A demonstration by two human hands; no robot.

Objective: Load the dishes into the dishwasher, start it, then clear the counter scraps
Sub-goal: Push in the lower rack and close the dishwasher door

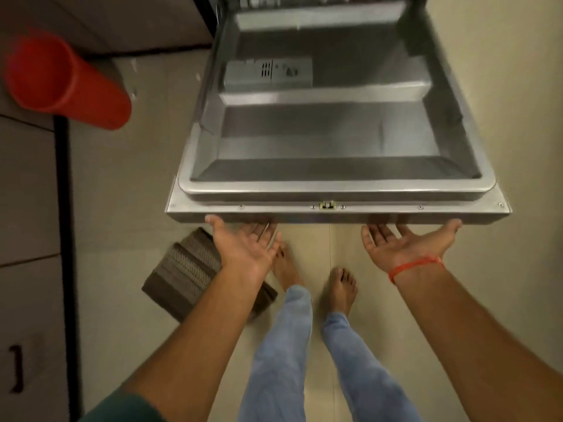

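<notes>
Palms-up left hand (pixel 243 248) and right hand (pixel 405 243) — fingers straight — support the dishwasher door (pixel 335 213).

Fingertips of the left hand (pixel 243 245) and right hand (pixel 402 243) hidden beneath the dishwasher door (pixel 335 213); rack (pixel 259 0) blurred, cut by top edge.

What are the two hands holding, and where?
Both the left hand and right hand, palms up, support the dishwasher door under its front edge.
</notes>
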